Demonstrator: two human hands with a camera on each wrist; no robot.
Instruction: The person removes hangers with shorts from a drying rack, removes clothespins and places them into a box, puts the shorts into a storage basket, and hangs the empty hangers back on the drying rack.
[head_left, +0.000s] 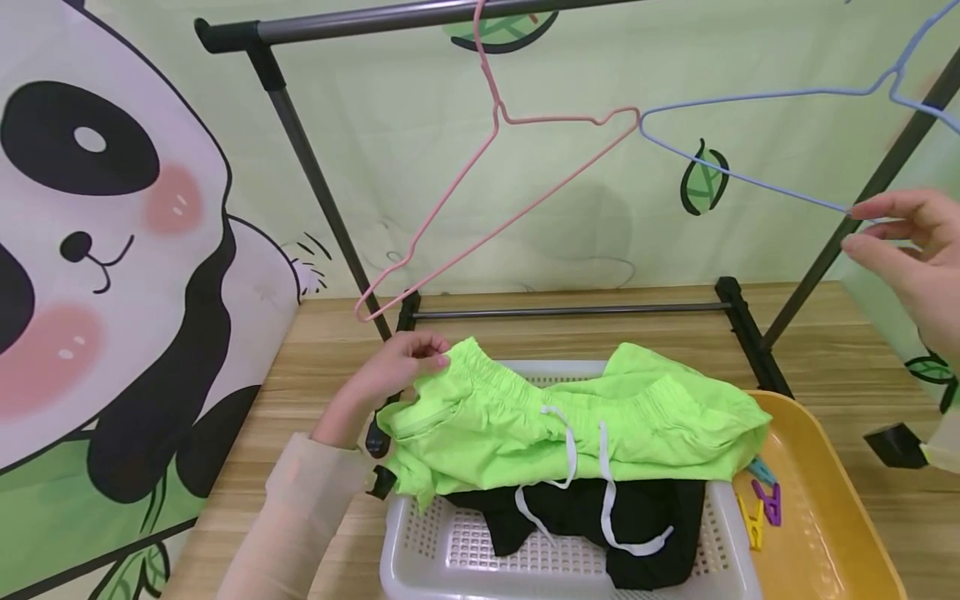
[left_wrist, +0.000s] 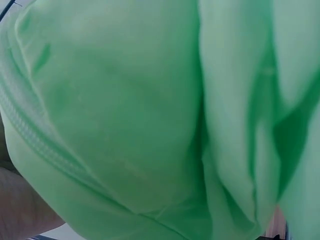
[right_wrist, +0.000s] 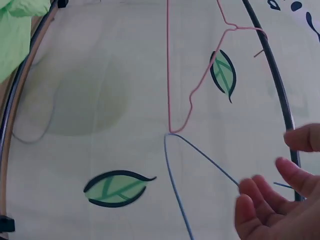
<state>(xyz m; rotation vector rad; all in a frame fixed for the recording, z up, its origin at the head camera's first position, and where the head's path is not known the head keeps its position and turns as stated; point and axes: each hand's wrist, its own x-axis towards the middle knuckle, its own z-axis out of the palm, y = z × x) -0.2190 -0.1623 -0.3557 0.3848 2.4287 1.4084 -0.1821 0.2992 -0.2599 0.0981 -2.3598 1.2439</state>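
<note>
Bright green shorts (head_left: 495,442) with a white drawstring (head_left: 608,483) are spread above the basket, and green cloth (left_wrist: 125,110) fills most of the left wrist view. My left hand (head_left: 393,362) pinches the waistband at its left corner. Raised at the right, my right hand (head_left: 911,254) is beside the lower bar of a blue hanger (head_left: 757,179). In the right wrist view its fingers (right_wrist: 270,200) are loosely bent, with the thumb apart and nothing gripped between them. A pink hanger (head_left: 450,192) hangs from the rack, its right end meeting the blue one.
Below the shorts, a white basket (head_left: 420,542) holds a black garment (head_left: 660,542). Next to it a yellow tray (head_left: 832,508) contains yellow (head_left: 752,525), purple (head_left: 769,504) and blue clothespins (head_left: 762,471). A black rack (head_left: 375,23) spans overhead; a panda backdrop (head_left: 180,167) stands at left.
</note>
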